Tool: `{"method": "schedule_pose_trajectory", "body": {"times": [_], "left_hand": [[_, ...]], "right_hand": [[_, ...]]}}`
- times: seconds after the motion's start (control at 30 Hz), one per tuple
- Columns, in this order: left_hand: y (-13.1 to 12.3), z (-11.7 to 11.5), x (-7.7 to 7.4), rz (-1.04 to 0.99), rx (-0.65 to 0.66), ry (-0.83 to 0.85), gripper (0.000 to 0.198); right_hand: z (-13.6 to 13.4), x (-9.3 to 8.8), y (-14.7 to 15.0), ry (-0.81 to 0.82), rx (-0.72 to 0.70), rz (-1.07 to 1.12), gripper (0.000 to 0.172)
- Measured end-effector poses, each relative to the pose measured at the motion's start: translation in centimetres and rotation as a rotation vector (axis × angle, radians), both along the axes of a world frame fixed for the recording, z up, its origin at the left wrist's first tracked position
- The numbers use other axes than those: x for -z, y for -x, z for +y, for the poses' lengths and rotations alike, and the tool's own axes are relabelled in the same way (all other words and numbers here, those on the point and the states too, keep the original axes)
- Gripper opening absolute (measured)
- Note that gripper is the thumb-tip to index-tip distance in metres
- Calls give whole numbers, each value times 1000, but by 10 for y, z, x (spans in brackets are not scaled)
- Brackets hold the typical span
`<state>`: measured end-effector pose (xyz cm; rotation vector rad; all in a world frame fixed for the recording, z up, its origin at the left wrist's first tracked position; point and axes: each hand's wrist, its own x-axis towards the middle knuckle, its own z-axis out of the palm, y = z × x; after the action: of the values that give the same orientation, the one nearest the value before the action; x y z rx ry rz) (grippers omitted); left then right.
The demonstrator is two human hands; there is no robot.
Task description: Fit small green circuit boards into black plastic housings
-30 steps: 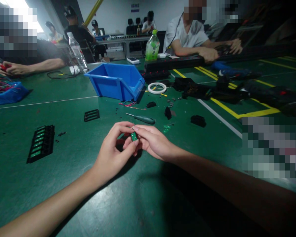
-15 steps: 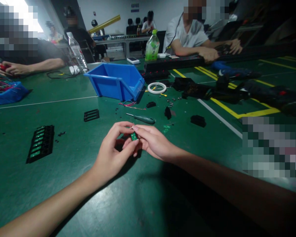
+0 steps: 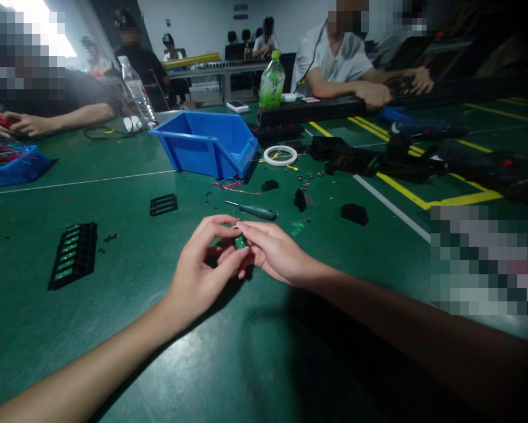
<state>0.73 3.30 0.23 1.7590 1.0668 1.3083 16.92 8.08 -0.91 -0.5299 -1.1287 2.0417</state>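
Note:
A small green circuit board (image 3: pixel 240 241) is pinched between my two hands, low over the green table. My left hand (image 3: pixel 208 252) is closed on its left side, thumb below and index finger above. My right hand (image 3: pixel 275 251) grips it from the right, thumb on the upper end; my fingers hide much of the board. Just beyond the hands lies a screwdriver (image 3: pixel 257 211) with a dark green handle. More small green boards (image 3: pixel 297 228) lie to the right of my hands. At the left, a black frame (image 3: pixel 73 254) holds several green boards in a row.
A blue bin (image 3: pixel 188 147) stands beyond the hands, a white tape ring (image 3: pixel 280 155) beside it. An empty black slotted frame (image 3: pixel 163 204) and black plastic parts (image 3: pixel 354 213) lie about. A green-labelled bottle (image 3: pixel 272 82) stands farther back. Co-workers sit across the table.
My hands hold almost the same pose on the circuit board. In the background, a long yellow object has tipped down closer to level.

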Motion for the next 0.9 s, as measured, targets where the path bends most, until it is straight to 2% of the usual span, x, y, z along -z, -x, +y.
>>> {"method": "schedule_pose_trajectory", "body": {"times": [0.37,0.57,0.73,0.9], "left_hand": [[-1,0,-1,-4,17,13,13],[-2,0,-2,-34,33,28,13],[-2,0,-3,-24,18,32,12],[-3,0,-3,-57,16,55,12]], "right_hand": [[0,-2,1,42,18,-4,28],[-1,-6,-3,-5,-17,15,30],[-5,-14,-7,-72,-32,-79,22],[-4,-12,-6,-77,-34,-87,19]]}}
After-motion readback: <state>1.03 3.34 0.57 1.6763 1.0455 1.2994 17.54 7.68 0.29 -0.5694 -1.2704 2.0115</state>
